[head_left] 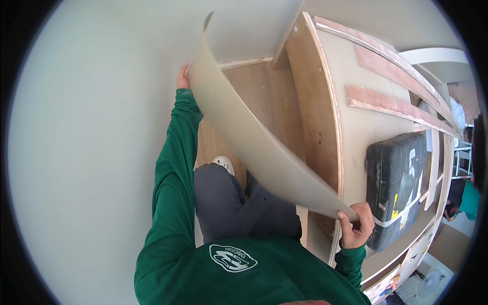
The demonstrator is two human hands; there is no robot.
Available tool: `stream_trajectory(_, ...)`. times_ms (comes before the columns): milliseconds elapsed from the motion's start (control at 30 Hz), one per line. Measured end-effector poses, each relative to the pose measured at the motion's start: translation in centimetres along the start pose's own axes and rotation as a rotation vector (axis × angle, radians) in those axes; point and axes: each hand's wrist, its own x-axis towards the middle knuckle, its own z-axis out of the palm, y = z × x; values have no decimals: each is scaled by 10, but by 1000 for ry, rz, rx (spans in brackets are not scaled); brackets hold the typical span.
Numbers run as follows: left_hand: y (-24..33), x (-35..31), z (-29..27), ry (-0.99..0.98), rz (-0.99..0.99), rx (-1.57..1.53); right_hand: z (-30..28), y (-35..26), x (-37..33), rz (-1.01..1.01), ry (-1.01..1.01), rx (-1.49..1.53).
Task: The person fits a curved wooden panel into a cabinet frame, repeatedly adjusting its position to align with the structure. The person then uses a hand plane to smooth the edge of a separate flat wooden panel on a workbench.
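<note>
A long, thin beige sheet (254, 140), bowed along its length, stretches across in front of me from upper left to lower right. My right hand (357, 226) is closed on its near right end, thumb on top. Farther away, beside the wall, my left hand (183, 77) grips the sheet's left edge; most of its fingers are hidden behind the sheet. The sheet's far tip curls up past my left hand. Both hands hold the sheet above my legs and the wood-look floor (264, 91).
A pale wall (86, 152) rises close on my left. To my right stands a wooden cabinet (317, 96) with a black hard case (394, 188) and long wooden strips (381, 104) on it. Farther right are a white ladder (462, 157), a fan (431, 282) and a person in teal (468, 198).
</note>
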Motion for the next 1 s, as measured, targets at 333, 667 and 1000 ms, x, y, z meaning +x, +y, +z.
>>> stream_trajectory(333,-18,91,2,-267,-17,58,11,20,-50,51,170,-276)
stream_trajectory(667,-87,111,127,-339,74,-145,45,15,-106,128,229,-344)
stream_trajectory(1000,-34,91,93,-829,-159,-293,10,1,-66,-152,292,-106)
